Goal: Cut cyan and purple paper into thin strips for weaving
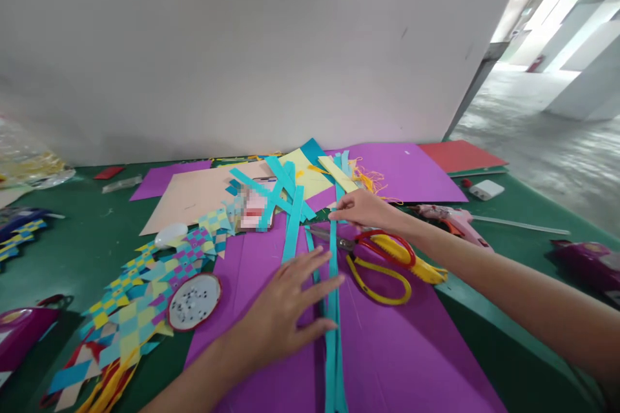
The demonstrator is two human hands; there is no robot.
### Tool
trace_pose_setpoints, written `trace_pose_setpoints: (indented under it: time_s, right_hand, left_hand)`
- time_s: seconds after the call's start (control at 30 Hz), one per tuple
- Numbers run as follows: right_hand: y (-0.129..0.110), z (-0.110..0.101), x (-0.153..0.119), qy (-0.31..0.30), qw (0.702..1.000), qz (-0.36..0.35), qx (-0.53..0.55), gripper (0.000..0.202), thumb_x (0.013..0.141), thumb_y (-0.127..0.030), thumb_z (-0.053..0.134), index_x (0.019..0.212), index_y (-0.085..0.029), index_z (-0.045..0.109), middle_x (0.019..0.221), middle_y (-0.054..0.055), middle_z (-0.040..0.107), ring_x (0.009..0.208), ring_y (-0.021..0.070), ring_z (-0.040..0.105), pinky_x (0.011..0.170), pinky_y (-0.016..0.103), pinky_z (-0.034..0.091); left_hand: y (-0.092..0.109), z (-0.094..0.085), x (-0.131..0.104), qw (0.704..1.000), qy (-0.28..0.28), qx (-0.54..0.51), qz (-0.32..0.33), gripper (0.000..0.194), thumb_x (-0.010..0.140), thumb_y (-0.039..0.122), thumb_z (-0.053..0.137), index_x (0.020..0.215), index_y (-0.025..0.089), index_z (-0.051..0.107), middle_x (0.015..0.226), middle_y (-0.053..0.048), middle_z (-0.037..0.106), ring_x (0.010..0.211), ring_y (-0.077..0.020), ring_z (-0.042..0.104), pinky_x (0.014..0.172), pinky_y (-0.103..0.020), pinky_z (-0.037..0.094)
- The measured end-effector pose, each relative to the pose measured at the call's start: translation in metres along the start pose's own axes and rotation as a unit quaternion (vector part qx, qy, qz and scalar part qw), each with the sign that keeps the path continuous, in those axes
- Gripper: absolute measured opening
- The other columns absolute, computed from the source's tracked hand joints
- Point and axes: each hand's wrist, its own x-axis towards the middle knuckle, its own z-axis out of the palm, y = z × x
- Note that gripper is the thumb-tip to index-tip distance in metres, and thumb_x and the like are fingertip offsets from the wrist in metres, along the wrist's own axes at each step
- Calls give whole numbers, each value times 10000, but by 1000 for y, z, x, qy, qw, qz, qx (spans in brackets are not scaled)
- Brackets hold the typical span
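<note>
Head cam only, facing forward-down from 6 o'clock over green table; teal strips close (wide view), white panel at 12.

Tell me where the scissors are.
In the head view, the scissors lie just right of centre on the purple card, just below the right hand.

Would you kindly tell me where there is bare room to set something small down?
Green tabletop shows bare at left, between the clear plastic piece and the woven pieces. The near purple sheet is bare below the scissors, right of the teal strips. The middle is crowded: strips, scissors, left hand and right hand.
</note>
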Motion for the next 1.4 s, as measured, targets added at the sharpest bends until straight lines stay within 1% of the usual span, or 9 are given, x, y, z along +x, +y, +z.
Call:
trace_pose_setpoints:
  time_s: [0.1,0.17,0.33,0.53,0.83,1.0,1.13,1.33,1.4]
  right_hand:
    - [-5,-3,24,67,958,-96,-261,114,747,-274,653,731,-161,651,709,87,641,682,195,586,555,279,371]
    - [-8,-5,43,13,927,-136,-351,104,765,-185,616,850,-155,667,872,118,659,827,225,595,613,282,379]
    - [-15,-8,85,-97,908,-151,-377,261,629,-120,725,884,-167,689,950,91,665,830,205,601,615,249,386]
    - [-26,-18,110,-129,890,-128,-418,121,583,-143,758,677,-188,695,657,12,652,613,143,567,553,238,367]
    - [-47,-56,123,15,853,-91,-514,46,682,-99,664,662,-139,676,711,95,644,866,274,593,830,429,351]
    - [-55,-89,123,96,823,-37,-558,49,699,-77,645,697,-116,674,687,96,599,886,294,580,825,451,361]
    - [-51,-106,122,123,837,-49,-531,119,715,-97,641,801,-143,710,794,113,633,872,265,568,758,382,412]
    - [-43,-112,111,205,856,-42,-473,194,747,-81,561,857,-125,714,882,130,656,902,275,583,792,388,423]
    - [-41,-112,108,213,885,-44,-413,165,737,-86,573,831,-121,704,874,120,659,914,267,585,814,382,419]
  left_hand:
    - [0,5,-2,999,-22,23,17,469,902,404,503,1355,306,427,1514,-61,304,1397,-274,245,1094,-498,310]
    - [0,7,-3,999,-25,22,19,429,904,408,499,1315,290,469,1489,-67,353,1374,-273,300,1083,-500,332]
    - [3,7,-4,1000,-23,15,7,420,895,398,517,1291,263,485,1442,-89,424,1315,-276,397,1052,-495,384]
    - [4,5,-3,999,-39,8,0,413,902,413,497,1285,261,486,1440,-88,423,1308,-278,402,1044,-487,394]
    - [4,2,-2,999,-44,-13,-9,407,892,421,512,1265,258,514,1424,-96,440,1300,-284,412,1047,-498,388]
    - [5,3,-1,999,-32,-19,-8,405,880,422,530,1251,258,540,1401,-109,465,1300,-304,411,1039,-526,388]
    - [7,2,1,999,-29,-20,-11,401,876,423,535,1240,256,556,1392,-114,479,1278,-306,439,1026,-522,403]
    - [7,1,0,999,-17,-31,-13,406,875,438,532,1236,254,563,1384,-101,490,1271,-276,450,1039,-476,400]
    - [7,1,0,999,-12,-38,-19,433,878,451,524,1265,258,539,1393,-94,482,1276,-260,447,1047,-451,398]
